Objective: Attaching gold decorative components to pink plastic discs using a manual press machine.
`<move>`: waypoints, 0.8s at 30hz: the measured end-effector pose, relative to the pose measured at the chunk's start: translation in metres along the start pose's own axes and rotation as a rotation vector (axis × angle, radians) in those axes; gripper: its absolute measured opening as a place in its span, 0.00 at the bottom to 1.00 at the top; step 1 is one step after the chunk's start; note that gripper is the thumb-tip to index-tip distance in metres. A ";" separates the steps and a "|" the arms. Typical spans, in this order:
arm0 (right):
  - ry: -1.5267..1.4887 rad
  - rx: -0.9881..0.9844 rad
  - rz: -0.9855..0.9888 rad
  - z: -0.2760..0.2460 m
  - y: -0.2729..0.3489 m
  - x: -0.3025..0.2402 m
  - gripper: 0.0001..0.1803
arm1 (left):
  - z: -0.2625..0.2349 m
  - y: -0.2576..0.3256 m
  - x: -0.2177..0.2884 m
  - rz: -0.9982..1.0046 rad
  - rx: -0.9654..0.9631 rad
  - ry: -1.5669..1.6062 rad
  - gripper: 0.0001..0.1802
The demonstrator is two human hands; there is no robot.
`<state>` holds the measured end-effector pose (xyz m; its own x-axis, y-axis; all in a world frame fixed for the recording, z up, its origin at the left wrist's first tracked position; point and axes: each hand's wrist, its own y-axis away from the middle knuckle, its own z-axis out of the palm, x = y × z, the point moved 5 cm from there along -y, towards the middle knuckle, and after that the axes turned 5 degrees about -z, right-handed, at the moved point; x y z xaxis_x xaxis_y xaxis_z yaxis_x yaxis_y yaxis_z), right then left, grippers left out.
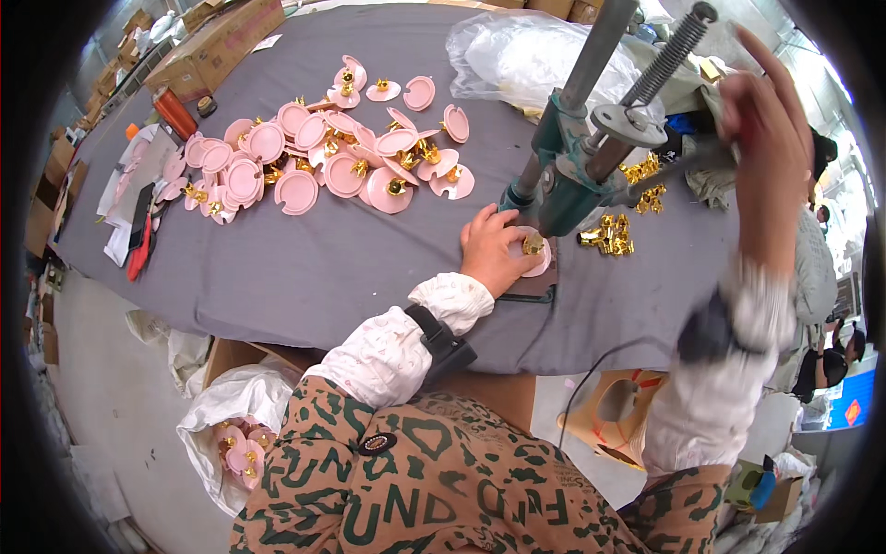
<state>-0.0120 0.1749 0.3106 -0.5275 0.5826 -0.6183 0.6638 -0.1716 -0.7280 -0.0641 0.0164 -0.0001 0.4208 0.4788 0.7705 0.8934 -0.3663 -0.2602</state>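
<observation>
My left hand [496, 251] is closed at the base of a green hand press [565, 189]. Its thumb and fingers grip a round pink disc [537, 266] with a gold metal fitting [533, 244] standing on it, directly below the press head. My right hand [768, 120] is raised at the upper right, at the outer end of the press lever [678, 174]. One finger of it stretches upward; the others are smeared by motion, and the hand hides the lever's end. Loose gold fittings [609, 236] lie right of the press.
Many pink discs with gold fittings [323, 152] are heaped on the grey tablecloth [369, 258]. Clear plastic sheeting [503, 51] lies behind the press. Red-handled scissors [140, 254] and a phone [141, 210] lie at left. Below the table edge stands a white sack [208, 425] with similar pieces inside.
</observation>
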 end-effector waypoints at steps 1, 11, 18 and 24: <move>0.216 -0.091 -0.150 -0.008 0.031 -0.017 0.24 | -0.003 0.003 -0.002 -0.003 0.019 0.014 0.21; 0.345 -0.530 -0.181 -0.008 0.204 -0.019 0.16 | 0.016 0.001 0.011 0.089 -0.006 0.097 0.23; -0.006 -0.041 0.021 -0.007 -0.032 -0.003 0.23 | -0.001 0.001 0.010 0.042 0.017 0.060 0.19; -0.045 -0.234 0.150 -0.009 -0.084 0.078 0.24 | -0.077 0.027 -0.032 0.006 -0.110 -0.081 0.20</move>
<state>-0.1040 0.2416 0.3261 -0.4335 0.5278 -0.7304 0.8380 -0.0620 -0.5422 -0.0654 -0.0700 0.0131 0.4410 0.5377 0.7186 0.8701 -0.4524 -0.1955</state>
